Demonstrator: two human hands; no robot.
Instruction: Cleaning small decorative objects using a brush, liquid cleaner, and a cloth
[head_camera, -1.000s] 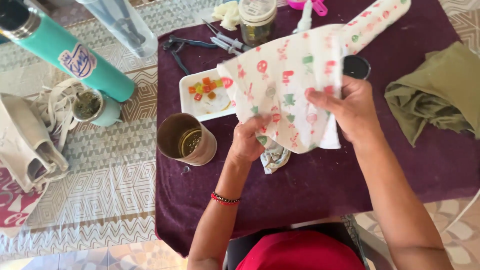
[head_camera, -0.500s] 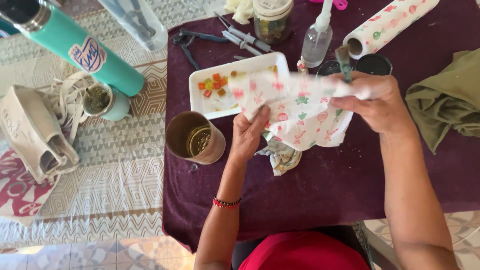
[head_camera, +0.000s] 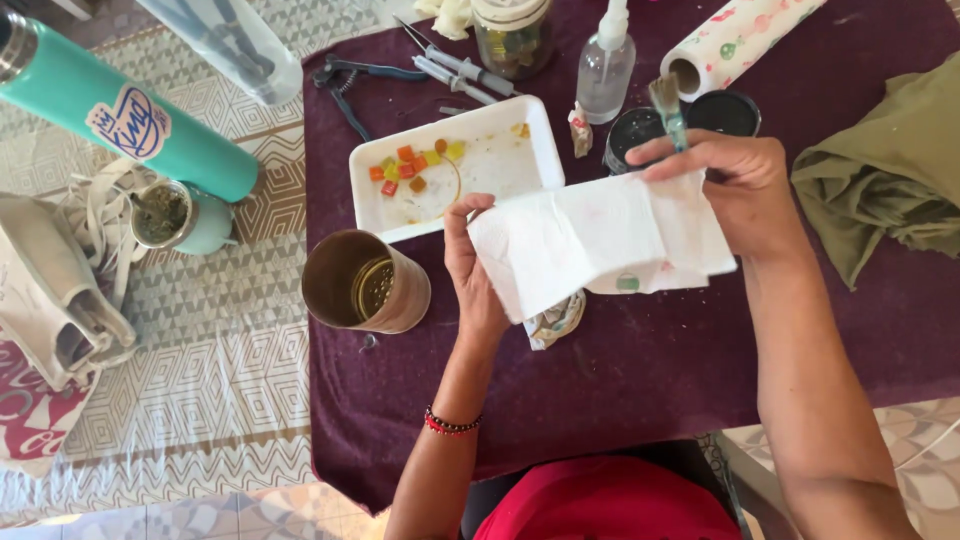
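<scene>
My left hand (head_camera: 472, 262) pinches the left edge of a folded white paper towel (head_camera: 595, 240), and my right hand (head_camera: 735, 185) grips its right side together with a small paintbrush (head_camera: 667, 108) that sticks up between the fingers. The towel hangs above the purple cloth (head_camera: 620, 380). A crumpled printed scrap (head_camera: 555, 322) lies just under it. A brown tin can (head_camera: 365, 282) lies on its side left of my left hand. Behind the towel is a white tray (head_camera: 500, 150) with several small coloured cubes (head_camera: 405, 168).
Behind the tray are pliers (head_camera: 345, 85), tweezers (head_camera: 450, 65), a glass jar (head_camera: 512, 35), a spray bottle (head_camera: 607, 70), a printed paper roll (head_camera: 740, 40) and two dark pots (head_camera: 725, 112). An olive cloth (head_camera: 890, 170) lies right. A teal bottle (head_camera: 120, 115), small cup (head_camera: 185, 215) and bag (head_camera: 50, 290) lie left.
The printed sheet has been folded smaller and turned so its white side faces up. Both hands have stayed above the cloth near the tray.
</scene>
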